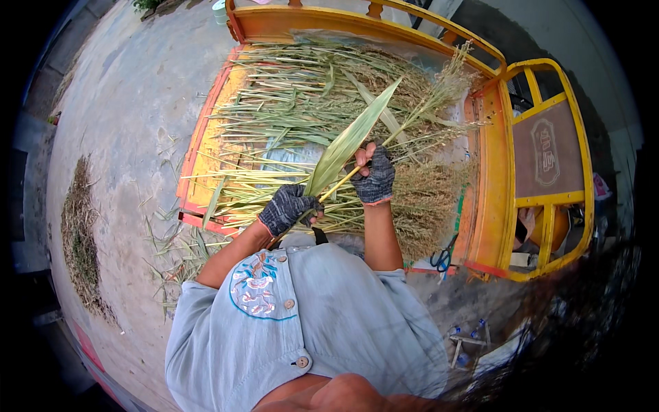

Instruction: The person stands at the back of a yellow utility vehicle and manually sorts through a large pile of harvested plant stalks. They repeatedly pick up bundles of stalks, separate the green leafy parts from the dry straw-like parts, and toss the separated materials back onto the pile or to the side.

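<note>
A long grain stalk (339, 184) with a feathery seed head (443, 93) lies aslant between my two hands, above the cart bed. My left hand (285, 208), in a dark grey fingerless knit glove, is closed around the stalk's lower end, by the base of a broad green leaf (353, 137). Higher up the stalk, my right hand (374, 174), gloved alike, has its bare fingertips closed on it. Under both hands, cut stalks (302, 103) are spread in rows, stems to the left and seed heads to the right.
The orange-yellow cart bed (218, 141) has a railing (439, 24) at the far side and a framed panel (552, 154) at the right. Dark-handled scissors (443, 258) lie at its near right edge. Leaf scraps (185, 266) and a dry plant heap (80, 240) lie on the concrete.
</note>
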{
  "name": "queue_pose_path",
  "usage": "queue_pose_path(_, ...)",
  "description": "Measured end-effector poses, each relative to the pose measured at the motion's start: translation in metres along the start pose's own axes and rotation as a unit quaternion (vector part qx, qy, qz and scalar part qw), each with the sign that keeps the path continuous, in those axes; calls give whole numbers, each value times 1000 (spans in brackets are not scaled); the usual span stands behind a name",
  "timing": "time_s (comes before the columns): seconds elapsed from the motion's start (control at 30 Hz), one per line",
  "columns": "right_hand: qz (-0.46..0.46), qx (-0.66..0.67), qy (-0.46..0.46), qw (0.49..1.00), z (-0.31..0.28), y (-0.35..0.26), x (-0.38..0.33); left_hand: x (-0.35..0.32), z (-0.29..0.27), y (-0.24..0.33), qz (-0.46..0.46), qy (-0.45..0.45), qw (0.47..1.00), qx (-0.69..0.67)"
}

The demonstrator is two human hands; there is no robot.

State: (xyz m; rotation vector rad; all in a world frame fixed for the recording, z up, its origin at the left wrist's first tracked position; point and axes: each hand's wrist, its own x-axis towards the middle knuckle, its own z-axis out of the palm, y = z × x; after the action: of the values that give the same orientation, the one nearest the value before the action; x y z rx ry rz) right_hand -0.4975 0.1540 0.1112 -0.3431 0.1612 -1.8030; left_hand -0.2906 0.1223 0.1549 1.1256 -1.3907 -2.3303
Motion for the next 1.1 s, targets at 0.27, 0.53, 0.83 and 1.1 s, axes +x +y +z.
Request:
queue_pose_path(0.27, 37, -83, 31, 995, 30, -11, -9, -4, -6, -7, -28, -66, 989, -131)
queue_pose_path(0.53, 7, -106, 65, 992, 17, -8, -12, -4, -5, -15, 39, -98, 990, -92)
queue_pose_path(0.83, -17, -195, 392, 899, 7, 26, 5, 0, -1, -33, 254, 204, 898, 294)
queue_pose_path(1.1, -35, -121, 419, 899, 17, 36, 11, -7, -28, -43, 206, 232, 908, 282)
